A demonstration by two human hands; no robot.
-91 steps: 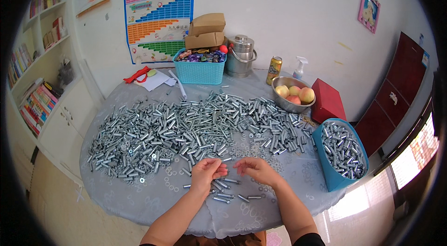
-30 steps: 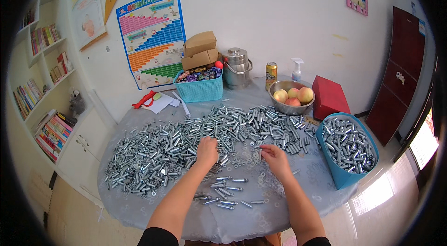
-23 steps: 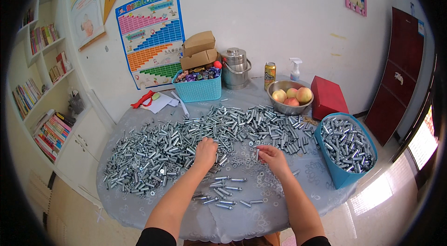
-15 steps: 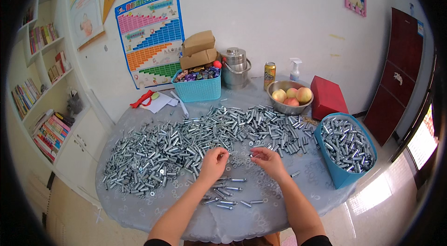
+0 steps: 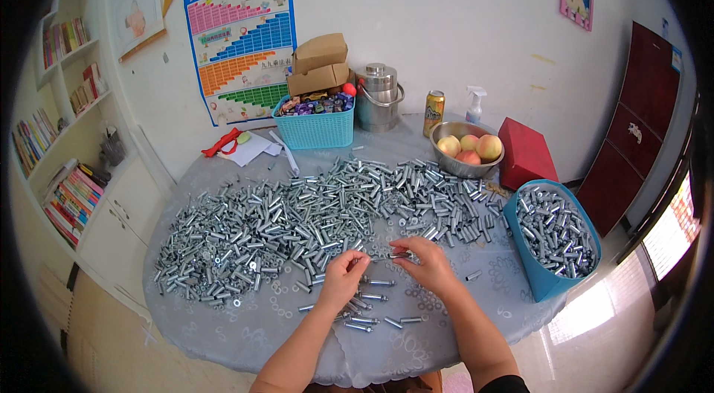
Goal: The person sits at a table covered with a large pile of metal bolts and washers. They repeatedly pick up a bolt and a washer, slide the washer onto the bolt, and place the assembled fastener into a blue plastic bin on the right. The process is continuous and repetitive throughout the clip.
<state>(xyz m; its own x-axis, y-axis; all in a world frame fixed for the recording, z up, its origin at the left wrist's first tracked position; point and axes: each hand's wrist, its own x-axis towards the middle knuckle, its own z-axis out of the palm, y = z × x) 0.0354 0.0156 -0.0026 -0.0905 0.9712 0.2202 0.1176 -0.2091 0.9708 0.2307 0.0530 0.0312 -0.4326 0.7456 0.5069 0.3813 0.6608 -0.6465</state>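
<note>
My left hand [image 5: 345,278] is closed in a pinch over the table's near middle, and what its fingertips hold is too small to name. Close by on its right, my right hand [image 5: 425,266] grips a short metal piece [image 5: 400,255], apparently a bolt or sleeve. Beyond both hands spreads a wide heap of loose silver bolts and metal sleeves [image 5: 245,233]. Several anchor bolts [image 5: 364,320] lie in a small group beneath and beside my left wrist. One lone metal sleeve [image 5: 474,275] rests to the right of my right hand.
A blue bin [image 5: 532,259] full of metal parts stands at the right edge of the grey-covered table [image 5: 245,333]. Along the back are a turquoise basket [image 5: 314,131], a steel pot [image 5: 378,99], a can [image 5: 434,112], a bowl of fruit [image 5: 454,164] and a red box [image 5: 526,155].
Both hands have shifted slightly down in the picture, as the view tilted a little. A metal piece now shows in my right fingers, which have closed more around it.
</note>
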